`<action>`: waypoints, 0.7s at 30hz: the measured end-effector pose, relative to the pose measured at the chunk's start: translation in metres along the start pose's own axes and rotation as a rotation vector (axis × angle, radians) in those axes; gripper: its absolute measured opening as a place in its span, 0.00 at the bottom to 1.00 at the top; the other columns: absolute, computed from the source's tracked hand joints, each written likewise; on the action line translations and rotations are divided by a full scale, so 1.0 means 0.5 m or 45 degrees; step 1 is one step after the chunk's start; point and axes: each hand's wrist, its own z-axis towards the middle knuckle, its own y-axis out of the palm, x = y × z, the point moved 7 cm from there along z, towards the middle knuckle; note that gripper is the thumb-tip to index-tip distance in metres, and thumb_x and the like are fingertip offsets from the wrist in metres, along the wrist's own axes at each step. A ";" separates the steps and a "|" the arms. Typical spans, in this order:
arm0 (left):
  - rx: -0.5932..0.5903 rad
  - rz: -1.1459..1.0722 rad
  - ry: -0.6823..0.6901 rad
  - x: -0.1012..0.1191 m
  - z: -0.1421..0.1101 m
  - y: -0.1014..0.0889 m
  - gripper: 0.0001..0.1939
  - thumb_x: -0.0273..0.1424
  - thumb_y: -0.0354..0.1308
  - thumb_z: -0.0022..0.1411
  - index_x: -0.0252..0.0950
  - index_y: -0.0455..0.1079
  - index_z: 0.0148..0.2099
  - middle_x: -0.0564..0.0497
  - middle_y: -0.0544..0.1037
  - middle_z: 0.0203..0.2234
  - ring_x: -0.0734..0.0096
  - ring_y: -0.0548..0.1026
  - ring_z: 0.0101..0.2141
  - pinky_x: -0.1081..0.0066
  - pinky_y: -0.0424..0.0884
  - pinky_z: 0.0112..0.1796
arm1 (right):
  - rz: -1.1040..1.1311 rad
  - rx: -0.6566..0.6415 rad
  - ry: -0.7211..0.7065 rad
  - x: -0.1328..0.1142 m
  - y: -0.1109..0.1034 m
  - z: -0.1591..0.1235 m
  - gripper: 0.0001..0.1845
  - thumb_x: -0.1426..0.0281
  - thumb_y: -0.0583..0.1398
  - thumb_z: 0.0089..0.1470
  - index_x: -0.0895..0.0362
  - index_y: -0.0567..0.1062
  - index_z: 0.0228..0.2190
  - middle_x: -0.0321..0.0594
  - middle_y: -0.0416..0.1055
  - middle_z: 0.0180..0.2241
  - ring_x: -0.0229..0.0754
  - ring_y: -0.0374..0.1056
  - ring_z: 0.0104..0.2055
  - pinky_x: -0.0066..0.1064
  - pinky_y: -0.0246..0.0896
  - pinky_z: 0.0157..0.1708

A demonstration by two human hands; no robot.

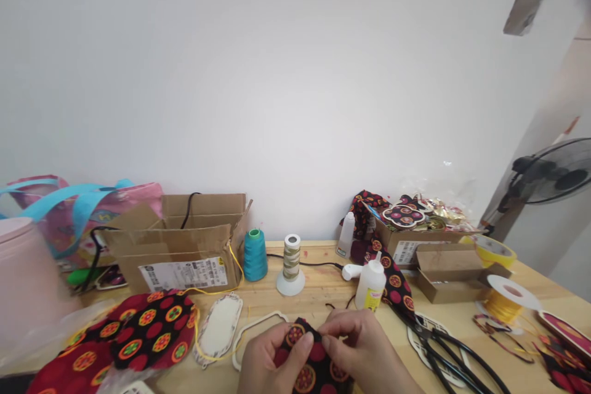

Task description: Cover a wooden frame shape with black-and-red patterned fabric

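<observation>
Between my two hands is a piece of dark patterned fabric (307,377) with red dots and round flower motifs. My left hand (272,362) pinches its left side, thumb on top. My right hand (353,345) grips the upper right edge between thumb and fingertips. The fabric's lower part runs out of view at the bottom. Just left of my left hand lie a white scalloped frame (239,345) and an oblong pale panel (220,326) with a patterned edge. A glue bottle (370,288) with a yellow label stands beyond my right hand.
Black-handled scissors (441,351) lie at right near a yellow cord spool (505,305). Patterned fabric circles (154,329) are at left. Cardboard boxes (184,258), a teal thread cone (255,257) and a beige thread cone (291,261) stand towards the wall. A fan (561,172) is far right.
</observation>
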 end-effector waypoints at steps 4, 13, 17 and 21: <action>0.000 0.017 0.001 0.003 -0.002 0.001 0.15 0.41 0.57 0.47 0.33 0.67 0.21 0.55 0.67 0.16 0.75 0.63 0.20 0.78 0.60 0.21 | -0.053 -0.024 0.003 -0.008 0.001 -0.001 0.11 0.72 0.56 0.39 0.62 0.78 0.17 0.37 0.65 0.17 0.34 0.59 0.19 0.24 0.52 0.17; -0.046 -0.009 -0.067 -0.006 -0.001 0.006 0.16 0.42 0.58 0.45 0.33 0.67 0.21 0.54 0.67 0.15 0.73 0.64 0.20 0.75 0.61 0.21 | -0.142 -0.107 -0.083 -0.016 -0.002 0.002 0.11 0.76 0.55 0.38 0.61 0.79 0.18 0.35 0.66 0.16 0.34 0.58 0.20 0.24 0.49 0.18; -0.054 0.044 -0.051 -0.005 0.001 0.006 0.16 0.42 0.58 0.45 0.33 0.65 0.19 0.54 0.66 0.14 0.74 0.63 0.19 0.75 0.59 0.21 | -0.181 -0.089 -0.042 -0.009 -0.003 0.003 0.11 0.76 0.55 0.37 0.62 0.77 0.14 0.33 0.62 0.13 0.32 0.54 0.18 0.23 0.46 0.17; -0.068 0.037 -0.055 -0.004 0.000 0.007 0.16 0.42 0.58 0.45 0.33 0.67 0.21 0.54 0.67 0.15 0.73 0.64 0.21 0.75 0.60 0.22 | -0.119 -0.123 -0.083 -0.006 -0.001 0.002 0.11 0.78 0.55 0.36 0.60 0.78 0.15 0.33 0.63 0.14 0.33 0.56 0.19 0.24 0.47 0.18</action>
